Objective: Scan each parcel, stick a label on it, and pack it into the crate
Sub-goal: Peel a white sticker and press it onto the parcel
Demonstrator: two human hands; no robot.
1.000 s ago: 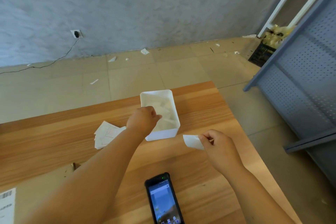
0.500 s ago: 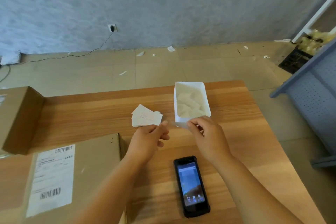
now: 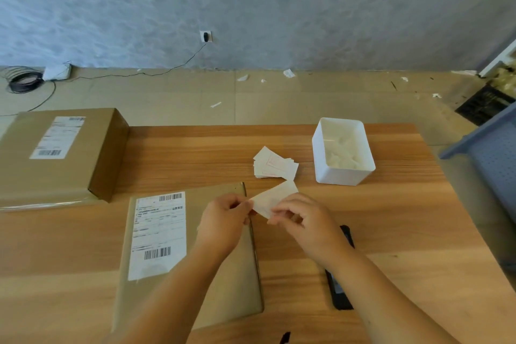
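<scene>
Label point(image 3: 275, 200) held just above table point(image 3: 391, 232), by far-R corner of flat parcel point(image 3: 237, 288). L hand point(image 3: 223, 220) pinches its L end, R hand point(image 3: 310, 226) pinches R end. Label stack point(image 3: 275, 166) just beyond, white bin point(image 3: 343, 151) beside it. Scanner point(image 3: 339, 285) partly under R forearm.

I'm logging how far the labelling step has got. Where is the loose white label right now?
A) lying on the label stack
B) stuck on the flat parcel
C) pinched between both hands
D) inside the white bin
C: the left hand and the right hand each pinch an end of the label, not yet stuck to the flat parcel.
</scene>
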